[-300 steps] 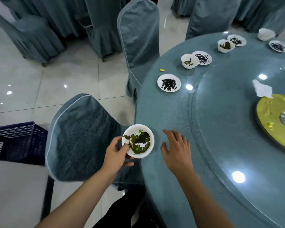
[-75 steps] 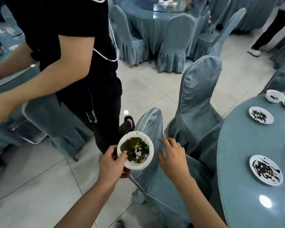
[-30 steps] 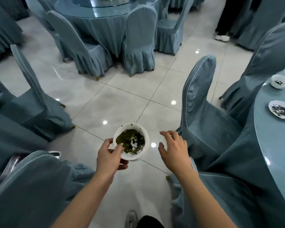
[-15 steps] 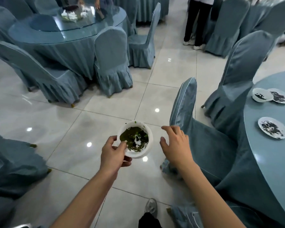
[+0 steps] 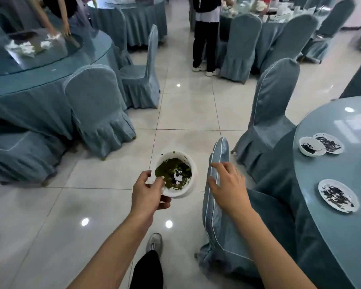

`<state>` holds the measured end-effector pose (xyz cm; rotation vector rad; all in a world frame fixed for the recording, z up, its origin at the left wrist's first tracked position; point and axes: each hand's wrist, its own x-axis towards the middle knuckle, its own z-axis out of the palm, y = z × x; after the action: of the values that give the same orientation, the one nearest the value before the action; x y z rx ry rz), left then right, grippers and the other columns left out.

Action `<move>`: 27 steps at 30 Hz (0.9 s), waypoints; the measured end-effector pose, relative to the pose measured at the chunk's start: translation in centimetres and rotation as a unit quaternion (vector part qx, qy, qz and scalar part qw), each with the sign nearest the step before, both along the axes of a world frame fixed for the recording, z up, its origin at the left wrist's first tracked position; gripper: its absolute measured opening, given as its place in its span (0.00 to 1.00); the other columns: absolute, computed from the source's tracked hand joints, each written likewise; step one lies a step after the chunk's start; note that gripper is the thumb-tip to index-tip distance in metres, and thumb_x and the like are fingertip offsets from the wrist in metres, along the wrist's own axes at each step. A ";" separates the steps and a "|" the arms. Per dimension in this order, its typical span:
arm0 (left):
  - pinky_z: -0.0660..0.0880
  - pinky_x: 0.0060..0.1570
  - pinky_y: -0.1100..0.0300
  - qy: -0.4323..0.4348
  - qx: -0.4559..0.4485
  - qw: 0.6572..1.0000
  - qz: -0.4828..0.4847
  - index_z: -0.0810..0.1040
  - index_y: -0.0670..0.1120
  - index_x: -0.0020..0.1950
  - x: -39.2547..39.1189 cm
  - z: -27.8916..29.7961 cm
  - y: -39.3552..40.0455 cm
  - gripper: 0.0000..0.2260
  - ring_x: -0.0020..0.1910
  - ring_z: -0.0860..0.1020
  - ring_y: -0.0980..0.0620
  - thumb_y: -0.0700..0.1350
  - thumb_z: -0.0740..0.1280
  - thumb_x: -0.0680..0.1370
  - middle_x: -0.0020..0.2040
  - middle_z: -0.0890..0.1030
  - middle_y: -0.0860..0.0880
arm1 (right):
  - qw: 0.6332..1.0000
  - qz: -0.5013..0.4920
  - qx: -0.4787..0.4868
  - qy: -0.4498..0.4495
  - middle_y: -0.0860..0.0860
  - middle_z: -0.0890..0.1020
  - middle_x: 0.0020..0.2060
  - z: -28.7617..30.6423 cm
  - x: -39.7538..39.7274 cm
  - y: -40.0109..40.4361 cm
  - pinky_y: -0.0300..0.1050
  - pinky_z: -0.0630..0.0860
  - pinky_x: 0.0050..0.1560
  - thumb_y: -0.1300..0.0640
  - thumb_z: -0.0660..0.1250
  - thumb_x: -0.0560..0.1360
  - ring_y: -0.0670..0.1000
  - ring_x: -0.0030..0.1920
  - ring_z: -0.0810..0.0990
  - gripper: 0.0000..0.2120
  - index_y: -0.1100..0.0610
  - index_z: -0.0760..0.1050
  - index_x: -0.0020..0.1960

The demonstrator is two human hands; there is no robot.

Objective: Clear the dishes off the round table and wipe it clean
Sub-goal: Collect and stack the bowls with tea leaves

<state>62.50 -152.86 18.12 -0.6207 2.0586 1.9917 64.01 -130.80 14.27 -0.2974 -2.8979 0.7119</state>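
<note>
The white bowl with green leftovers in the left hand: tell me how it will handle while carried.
The white bowl looks rigid and probably light, since the left hand holds it alone by the rim. Its wet green residue may slop if tilted. If ceramic, it would likely break on the tiled floor.

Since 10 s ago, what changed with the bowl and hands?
The bowl of green leftovers has come away from the round table and is now carried over the floor beside a chair. The right hand has lifted off the table and hovers open above the chair back. Unchanged: the left hand still grips the bowl's rim; dirty plates remain on the table.
</note>
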 end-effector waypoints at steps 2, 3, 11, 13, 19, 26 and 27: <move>0.78 0.30 0.57 0.004 0.001 1.000 -0.030 0.72 0.50 0.68 -4.3 0.0 0.6 0.16 0.30 0.80 0.47 0.42 0.66 0.81 0.51 0.82 0.37 | 1.000 -0.027 0.003 0.003 0.49 0.73 0.64 0.1 -3.3 0.6 0.52 0.66 0.63 0.51 0.64 0.79 0.54 0.64 0.73 0.18 0.47 0.71 0.69; 0.78 0.30 0.57 0.005 0.001 0.999 -0.045 0.72 0.50 0.68 -6.5 0.1 0.8 0.15 0.30 0.80 0.46 0.42 0.66 0.81 0.51 0.82 0.38 | 0.999 -0.040 0.004 0.000 0.50 0.73 0.65 0.3 -5.0 0.8 0.52 0.66 0.63 0.51 0.64 0.79 0.54 0.64 0.73 0.18 0.47 0.71 0.69; 0.78 0.31 0.56 0.013 -0.003 0.985 -0.170 0.74 0.49 0.66 -23.3 0.9 3.4 0.14 0.29 0.80 0.46 0.41 0.66 0.81 0.48 0.82 0.36 | 0.987 -0.157 -0.010 -0.012 0.49 0.71 0.67 1.2 -16.8 2.1 0.52 0.65 0.68 0.51 0.62 0.80 0.51 0.65 0.72 0.19 0.46 0.69 0.71; 0.78 0.31 0.56 0.015 -0.004 0.980 -0.198 0.74 0.50 0.65 -26.3 1.3 4.6 0.13 0.30 0.79 0.46 0.41 0.66 0.81 0.47 0.82 0.37 | 0.983 -0.185 -0.012 -0.009 0.48 0.71 0.67 1.2 -18.7 2.8 0.52 0.66 0.68 0.52 0.63 0.80 0.52 0.65 0.72 0.19 0.47 0.70 0.70; 0.79 0.31 0.56 0.019 -0.016 0.962 -0.272 0.75 0.51 0.62 -34.7 1.1 9.9 0.10 0.30 0.81 0.46 0.42 0.65 0.82 0.48 0.83 0.38 | 0.967 -0.256 -0.009 -0.004 0.46 0.71 0.64 -0.1 -24.3 6.3 0.50 0.67 0.66 0.50 0.61 0.79 0.49 0.62 0.72 0.18 0.45 0.70 0.69; 0.78 0.30 0.57 0.019 -0.037 0.929 -0.368 0.77 0.51 0.59 -42.5 -0.2 19.4 0.08 0.31 0.81 0.45 0.43 0.66 0.81 0.47 0.83 0.38 | 0.935 -0.355 -0.011 0.004 0.48 0.73 0.60 -2.3 -28.8 13.0 0.50 0.70 0.59 0.51 0.65 0.78 0.51 0.55 0.75 0.17 0.47 0.72 0.67; 0.78 0.30 0.57 0.018 -0.040 0.924 -0.381 0.77 0.51 0.59 -43.3 -0.3 20.7 0.08 0.30 0.81 0.45 0.42 0.66 0.81 0.47 0.83 0.38 | 0.928 -0.372 -0.010 0.003 0.48 0.74 0.59 -2.7 -29.3 14.0 0.50 0.70 0.58 0.51 0.65 0.77 0.51 0.54 0.75 0.17 0.47 0.72 0.66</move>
<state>19.16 -132.12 17.83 0.2087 1.9693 1.4624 34.75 -116.77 11.62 -1.2892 -2.4482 0.5831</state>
